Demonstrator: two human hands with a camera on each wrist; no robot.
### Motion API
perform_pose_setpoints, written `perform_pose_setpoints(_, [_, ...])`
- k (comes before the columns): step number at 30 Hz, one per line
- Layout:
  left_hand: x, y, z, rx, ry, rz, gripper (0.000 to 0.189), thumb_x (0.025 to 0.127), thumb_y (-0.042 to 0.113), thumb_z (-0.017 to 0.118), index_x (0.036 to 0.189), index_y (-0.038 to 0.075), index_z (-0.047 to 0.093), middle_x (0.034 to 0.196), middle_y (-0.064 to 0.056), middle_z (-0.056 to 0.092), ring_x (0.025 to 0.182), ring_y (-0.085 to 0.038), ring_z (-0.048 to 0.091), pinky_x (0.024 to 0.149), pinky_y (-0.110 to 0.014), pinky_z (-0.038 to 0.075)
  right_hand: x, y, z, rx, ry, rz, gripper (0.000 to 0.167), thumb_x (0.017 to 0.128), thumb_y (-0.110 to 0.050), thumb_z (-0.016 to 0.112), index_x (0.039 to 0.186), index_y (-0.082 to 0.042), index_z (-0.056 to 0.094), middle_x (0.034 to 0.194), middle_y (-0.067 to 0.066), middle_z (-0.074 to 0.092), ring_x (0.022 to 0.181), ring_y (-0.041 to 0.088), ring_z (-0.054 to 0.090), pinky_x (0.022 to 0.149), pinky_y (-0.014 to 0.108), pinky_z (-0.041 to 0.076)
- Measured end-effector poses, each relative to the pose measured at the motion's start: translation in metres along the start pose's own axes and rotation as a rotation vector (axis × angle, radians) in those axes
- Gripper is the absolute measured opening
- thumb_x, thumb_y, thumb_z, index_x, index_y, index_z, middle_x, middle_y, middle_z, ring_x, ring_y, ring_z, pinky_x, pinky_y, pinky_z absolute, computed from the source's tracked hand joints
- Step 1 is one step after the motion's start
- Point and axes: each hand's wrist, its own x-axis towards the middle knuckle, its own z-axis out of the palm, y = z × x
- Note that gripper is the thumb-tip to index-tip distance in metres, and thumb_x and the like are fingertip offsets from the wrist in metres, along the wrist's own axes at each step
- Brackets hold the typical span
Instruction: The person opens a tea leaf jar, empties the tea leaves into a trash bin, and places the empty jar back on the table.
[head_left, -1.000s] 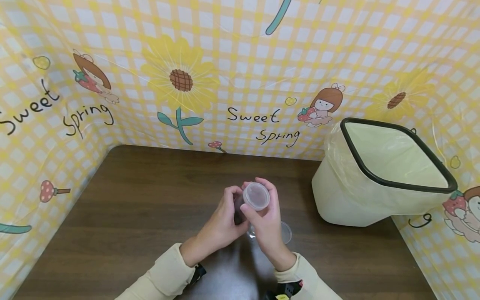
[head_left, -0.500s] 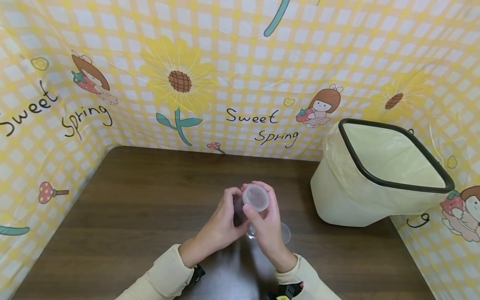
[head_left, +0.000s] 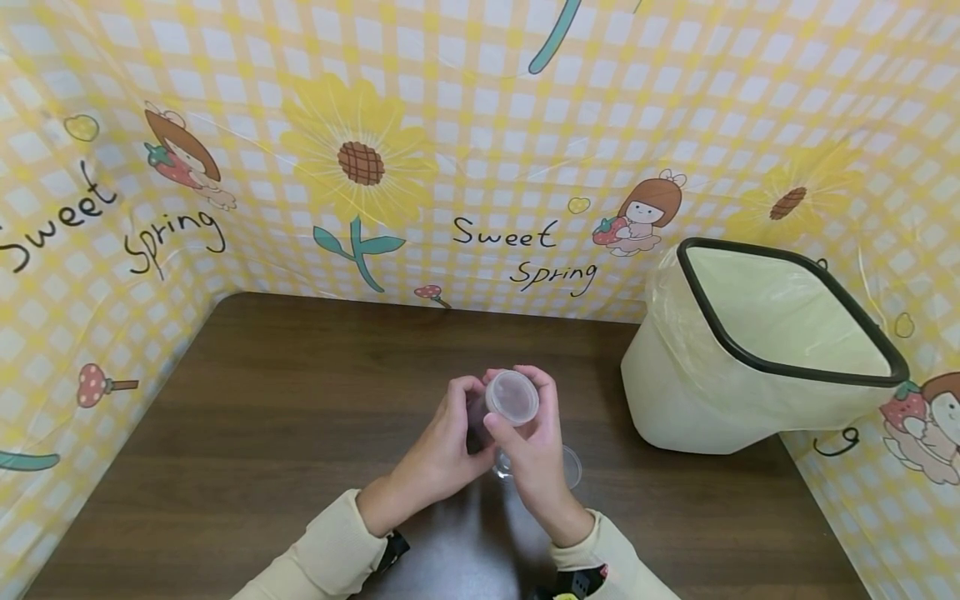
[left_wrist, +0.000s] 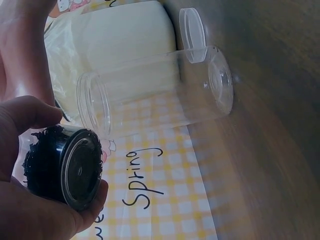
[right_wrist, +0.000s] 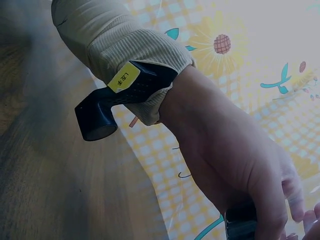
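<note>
Both hands meet on one small clear jar with ragged black contents and a translucent round lid [head_left: 512, 397]. My left hand [head_left: 435, 446] grips the jar's body, seen in the left wrist view as a dark jar [left_wrist: 80, 167] with its round base showing. Fingers and thumb of my right hand [head_left: 534, 458] curl round the lid. A taller clear plastic jar [left_wrist: 145, 95] stands uncapped on the table below, mostly hidden by the hands in the head view. Next to it on the table lies a loose clear lid [head_left: 572, 467].
A cream waste bin [head_left: 690, 400] with a black rim and a pale liner stands to the right on the dark wooden table [head_left: 300, 367]. Yellow checked sheeting [head_left: 487, 125] covers the walls behind and at both sides. Each wrist carries a strapped camera.
My right fingers have shifted slightly around the lid. The left hand keeps its grip, and the tall jar, loose lid and bin stay where they were.
</note>
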Motion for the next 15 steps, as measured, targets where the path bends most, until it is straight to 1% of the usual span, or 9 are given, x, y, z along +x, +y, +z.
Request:
perform_pose_setpoints(2, [0.0001,-0.0003,-0.0003,-0.002,-0.002,-0.002,0.072,0.072,-0.007,0.080,0.127,0.001,0.034,0.122,-0.018,0.049,0.115,-0.029,0.051,0.097,-0.046,0.045,0.0003,0.0012,-0.0005,-0.002,-0.006,-0.007,0.056,0.092,-0.011,0.076,0.135,-0.008,0.040,0.131,0.014,0.061,0.123,0.023,0.058,0.105,0.031,0.045])
perform_pose_setpoints(4, [0.0003,0.0000,-0.0008,-0.001,-0.007,-0.006,0.072,0.073,-0.007,0.080,0.128,0.001,0.034,0.122,-0.018,0.049,0.115,-0.029,0.051,0.097,-0.046,0.045,0.0004,0.0020,-0.0014,-0.016,-0.011,-0.013,0.054,0.093,-0.011,0.075,0.135,-0.008,0.042,0.133,0.018,0.060,0.123,0.024,0.058,0.105,0.031,0.045])
perform_pose_setpoints(8, [0.0007,0.0013,-0.0014,-0.008,-0.014,-0.008,0.073,0.073,-0.007,0.080,0.128,0.001,0.033,0.123,-0.018,0.048,0.116,-0.029,0.050,0.097,-0.046,0.045,0.0005,0.0018,-0.0019,-0.049,-0.011,-0.016,0.056,0.094,-0.013,0.073,0.138,-0.002,0.040,0.135,0.027,0.056,0.125,0.024,0.057,0.106,0.031,0.043])
perform_pose_setpoints(10, [0.0008,0.0017,-0.0015,-0.013,-0.017,-0.007,0.073,0.073,-0.007,0.080,0.129,0.001,0.033,0.124,-0.018,0.048,0.116,-0.029,0.050,0.097,-0.045,0.045,0.0005,0.0011,-0.0021,-0.067,-0.011,-0.015,0.056,0.094,-0.011,0.071,0.140,0.001,0.039,0.135,0.027,0.055,0.125,0.025,0.056,0.106,0.031,0.043])
perform_pose_setpoints(12, [0.0011,0.0018,-0.0014,-0.016,-0.018,-0.005,0.073,0.073,-0.007,0.080,0.129,0.001,0.033,0.124,-0.017,0.048,0.116,-0.029,0.050,0.097,-0.045,0.045,0.0003,0.0000,-0.0020,-0.082,-0.013,-0.012,0.054,0.094,-0.009,0.068,0.140,0.000,0.040,0.135,0.025,0.056,0.125,0.025,0.055,0.106,0.032,0.042])
perform_pose_setpoints(15, [0.0010,0.0017,-0.0012,-0.015,-0.017,-0.003,0.074,0.073,-0.008,0.081,0.129,0.001,0.033,0.124,-0.017,0.048,0.116,-0.029,0.050,0.097,-0.045,0.046,0.0001,-0.0014,-0.0022,-0.092,-0.018,-0.006,0.052,0.094,-0.005,0.065,0.140,-0.004,0.043,0.136,0.026,0.055,0.125,0.026,0.054,0.106,0.032,0.042])
